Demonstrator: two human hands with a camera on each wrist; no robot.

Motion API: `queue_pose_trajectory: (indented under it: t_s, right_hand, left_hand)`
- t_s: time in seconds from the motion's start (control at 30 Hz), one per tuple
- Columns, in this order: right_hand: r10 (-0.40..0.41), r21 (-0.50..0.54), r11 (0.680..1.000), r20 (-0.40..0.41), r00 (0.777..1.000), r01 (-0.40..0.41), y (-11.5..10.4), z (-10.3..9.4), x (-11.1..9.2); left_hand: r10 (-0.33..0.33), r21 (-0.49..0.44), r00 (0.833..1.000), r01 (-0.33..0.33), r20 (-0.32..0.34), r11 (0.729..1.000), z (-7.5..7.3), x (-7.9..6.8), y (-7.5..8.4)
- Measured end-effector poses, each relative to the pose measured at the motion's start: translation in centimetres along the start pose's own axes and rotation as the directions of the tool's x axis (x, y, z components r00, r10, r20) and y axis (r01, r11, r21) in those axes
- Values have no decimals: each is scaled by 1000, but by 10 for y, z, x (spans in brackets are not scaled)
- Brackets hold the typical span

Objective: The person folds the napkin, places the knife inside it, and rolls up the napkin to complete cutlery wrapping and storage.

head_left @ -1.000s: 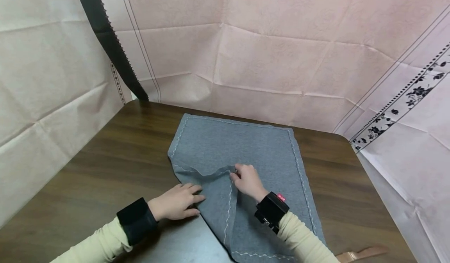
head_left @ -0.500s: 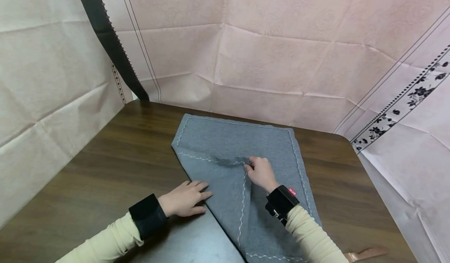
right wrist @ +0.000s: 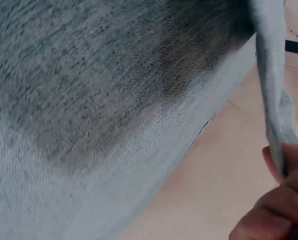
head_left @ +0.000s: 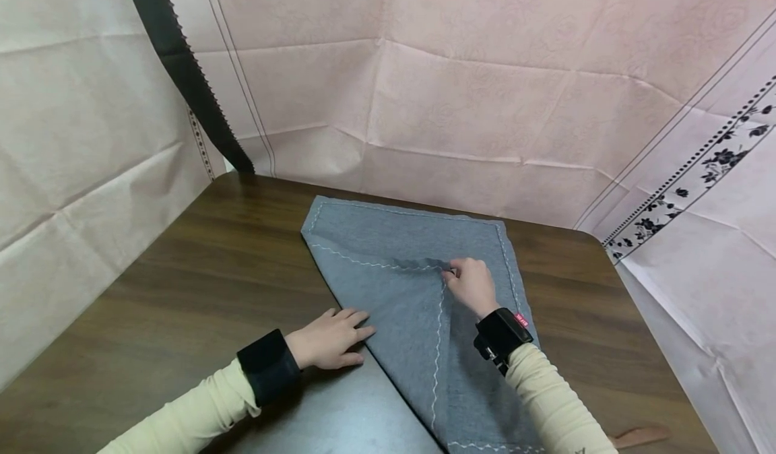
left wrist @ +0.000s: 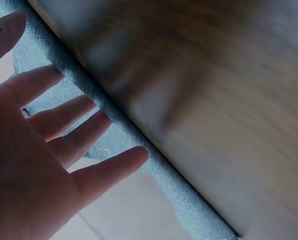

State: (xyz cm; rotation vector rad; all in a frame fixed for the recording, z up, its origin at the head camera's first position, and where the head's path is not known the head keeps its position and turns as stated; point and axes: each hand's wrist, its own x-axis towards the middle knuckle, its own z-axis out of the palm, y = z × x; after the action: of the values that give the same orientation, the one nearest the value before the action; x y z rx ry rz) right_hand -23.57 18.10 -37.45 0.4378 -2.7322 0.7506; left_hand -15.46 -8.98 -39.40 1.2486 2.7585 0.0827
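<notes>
A blue-grey cloth [head_left: 388, 319] with white zigzag stitching along its edges lies on the brown table. Its near left corner is folded over diagonally toward the right. My right hand [head_left: 471, 284] pinches that corner between thumb and fingers, a little above the cloth; in the right wrist view the cloth's edge hangs from the fingertips [right wrist: 269, 162]. My left hand [head_left: 330, 338] has its fingers spread, and their tips touch the diagonal fold. The left wrist view shows those fingers [left wrist: 114, 170] straight along the folded edge, with the palm toward the camera.
The brown wooden table [head_left: 182, 292] stretches out on both sides of the cloth. A brown-pink handled item [head_left: 641, 436] lies at the lower right, partly hidden by the right sleeve. Pale patterned sheeting [head_left: 455, 104] hangs behind the table.
My right hand has drawn the cloth's corner to the right and away from me, so the folded flap is larger. My left hand has slid slightly right along the fold.
</notes>
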Motion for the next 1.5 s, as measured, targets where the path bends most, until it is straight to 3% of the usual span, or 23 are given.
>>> queue_pose_trajectory:
  t_s: [0.17,0.37,0.67,1.07,1.3,1.4,1.5]
  right_hand:
    - [113,98,989,9,994,-113,5,-1,4]
    - [253,209,942,65,965,-261,10,-7,6]
    - [338,274,893,117,934,-358,21,-11,11]
    - [340,235,908,67,938,-346,32,-12,13]
    - [256,159,955,-18,966,-250,39,-9,13]
    - [238,107,967,-54,970,-232,43,-7,13]
    - [242,74,968,-40,969,-238,48,-5,13]
  left_hand:
    - [-13,1,1000,13,8,1000,1,7,2]
    - [-26,2,999,26,18,1000,1,15,5]
    - [-28,-6,999,29,41,1000,-6,20,7]
    - [-20,35,999,19,33,999,-6,28,2]
    - [-23,62,1000,22,17,998,-3,29,-1]
    - [-35,46,999,34,21,998,-1,30,-1]
    - [-43,19,999,42,33,999,2,31,0]
